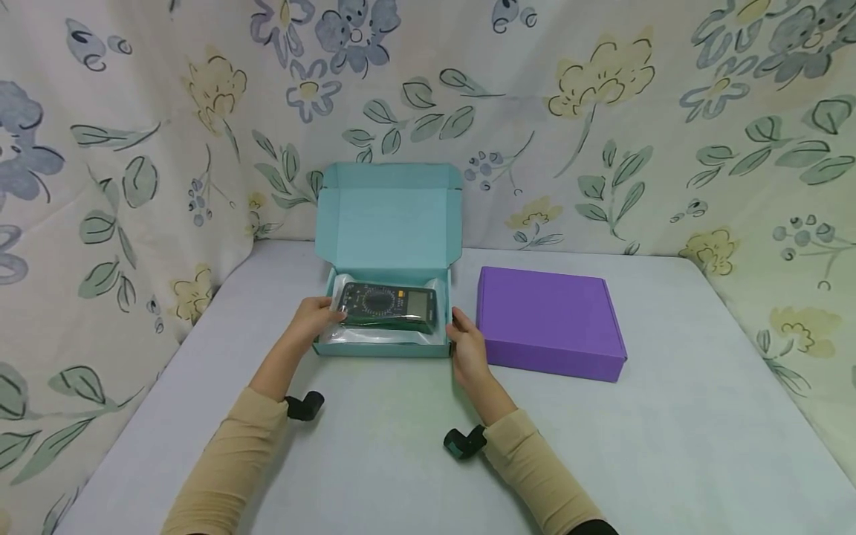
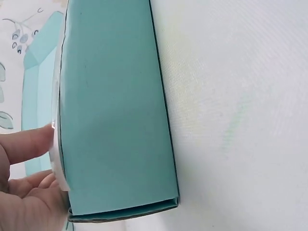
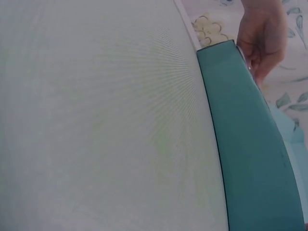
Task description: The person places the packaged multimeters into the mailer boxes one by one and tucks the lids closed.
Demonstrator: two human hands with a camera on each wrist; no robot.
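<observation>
In the head view, a teal cardboard box (image 1: 383, 350) stands with its lid (image 1: 394, 230) raised. Inside lies a black digital multimeter (image 1: 388, 306), dial up, in clear plastic on bubble wrap (image 1: 381, 336). At the box's left end, my left hand (image 1: 316, 318) grips the side, thumb over the plastic by the multimeter's end. My right hand (image 1: 470, 353) holds the right side wall at its front corner. The left wrist view shows the front wall (image 2: 115, 106) close up and the left hand (image 2: 29, 192). In the right wrist view, that left hand (image 3: 263, 36) rests over the far corner.
A closed purple box (image 1: 548, 316) lies flat just right of the right hand. The white-covered table (image 1: 388, 461) extends toward me and to both sides. A flowered cloth (image 1: 521, 148) hangs behind the raised lid.
</observation>
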